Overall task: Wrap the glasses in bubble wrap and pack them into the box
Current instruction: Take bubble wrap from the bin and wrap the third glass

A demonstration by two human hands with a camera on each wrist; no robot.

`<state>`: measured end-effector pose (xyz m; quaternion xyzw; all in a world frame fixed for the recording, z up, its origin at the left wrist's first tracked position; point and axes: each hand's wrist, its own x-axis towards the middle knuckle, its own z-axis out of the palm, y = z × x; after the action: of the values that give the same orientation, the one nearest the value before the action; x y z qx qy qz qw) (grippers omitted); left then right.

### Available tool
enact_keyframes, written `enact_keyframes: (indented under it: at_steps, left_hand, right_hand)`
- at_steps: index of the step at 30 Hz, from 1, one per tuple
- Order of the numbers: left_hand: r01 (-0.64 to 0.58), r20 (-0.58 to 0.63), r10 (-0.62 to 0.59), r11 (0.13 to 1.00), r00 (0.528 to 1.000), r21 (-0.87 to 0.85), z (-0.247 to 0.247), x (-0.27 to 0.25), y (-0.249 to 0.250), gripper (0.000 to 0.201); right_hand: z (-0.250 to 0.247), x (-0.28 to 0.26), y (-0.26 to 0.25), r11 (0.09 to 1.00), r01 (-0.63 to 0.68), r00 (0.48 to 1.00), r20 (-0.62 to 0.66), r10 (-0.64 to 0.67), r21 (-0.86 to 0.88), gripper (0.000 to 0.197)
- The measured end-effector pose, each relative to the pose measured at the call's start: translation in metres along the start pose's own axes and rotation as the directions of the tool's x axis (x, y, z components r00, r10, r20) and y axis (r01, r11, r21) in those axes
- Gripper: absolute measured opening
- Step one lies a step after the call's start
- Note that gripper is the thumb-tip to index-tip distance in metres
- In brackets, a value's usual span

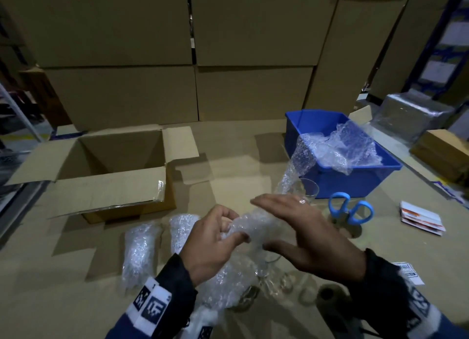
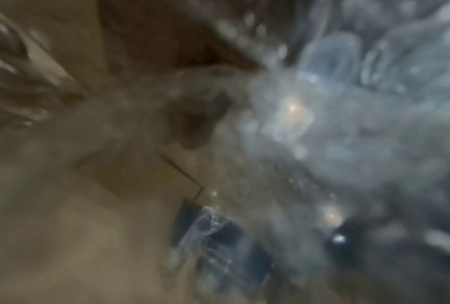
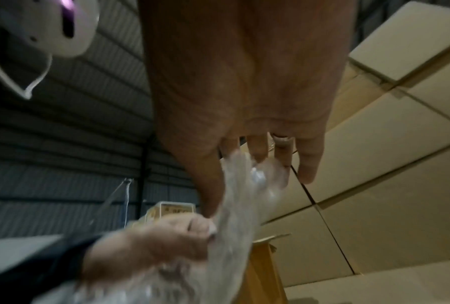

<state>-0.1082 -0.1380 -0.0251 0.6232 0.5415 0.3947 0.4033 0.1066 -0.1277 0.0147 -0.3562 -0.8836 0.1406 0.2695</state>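
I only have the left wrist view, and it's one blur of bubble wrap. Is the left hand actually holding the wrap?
Observer: Yes. In the head view the left hand pinches the clear bubble wrap sheet between thumb and fingers.
Operator: What about the right hand?
Observer: The right hand is spread with its fingers straight, lying against the same wrap.
Operator: Is anything wrapped yet?
Observer: One bubble-wrapped bundle and another lie outside the open brown cardboard box, in front of it.
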Motion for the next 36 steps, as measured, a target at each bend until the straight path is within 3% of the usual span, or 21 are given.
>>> enact_keyframes:
  at_steps: [2,5,7,10,13,17,22,26,32,36]
  left_hand:
    - [-0.020,-0.002,0.020,1.000,1.000,-0.018,0.003,0.002,0.007,0.022]
    - [0.004,0.037,-0.003,1.000,0.999,-0.016,0.001,0.002,0.011,0.020]
    - [0.025,0.038,-0.026,0.999,0.999,0.038,-0.002,0.001,0.006,0.029]
    - [0.037,0.018,-0.042,0.978,0.999,0.204,-0.004,0.000,-0.006,0.045]
    - [0.059,0.097,-0.099,0.933,0.990,0.354,0.004,0.000,-0.017,0.056]
    - [0.056,0.206,-0.149,0.916,0.967,0.397,0.027,0.002,-0.032,0.074]
    - [0.036,0.168,-0.110,0.921,0.980,0.389,0.039,0.005,-0.043,0.057]
    - [0.069,0.154,-0.139,0.918,0.978,0.391,0.041,0.008,-0.047,0.055]
    - [0.044,0.128,-0.100,0.923,0.987,0.383,0.046,0.005,-0.053,0.054]
    - [0.018,0.105,-0.060,0.934,0.993,0.356,0.049,0.003,-0.059,0.056]
  right_hand:
    - [0.008,0.001,0.003,0.999,-0.009,1.000,0.025,0.010,-0.035,0.050]
    - [0.009,-0.001,0.006,0.999,-0.036,0.996,-0.076,0.037,0.009,0.030]
    - [0.006,-0.003,0.009,0.996,-0.082,0.991,-0.112,0.079,-0.023,0.021]
    - [0.007,-0.006,0.017,0.972,-0.198,0.980,-0.005,0.199,-0.129,0.008]
    - [0.017,-0.005,0.021,0.942,-0.258,0.947,0.139,0.290,-0.215,0.010]
    - [0.030,0.008,0.019,0.920,-0.232,0.903,0.283,0.325,-0.317,0.015]
    - [0.047,0.018,0.015,0.836,-0.162,0.843,0.367,0.393,-0.524,0.019]
    - [0.062,0.022,0.014,0.781,-0.179,0.830,0.334,0.447,-0.598,0.015]
    - [0.064,0.021,0.013,0.778,-0.242,0.799,0.336,0.499,-0.579,0.017]
    - [0.043,0.017,0.021,0.904,-0.310,0.810,0.416,0.413,-0.295,0.031]
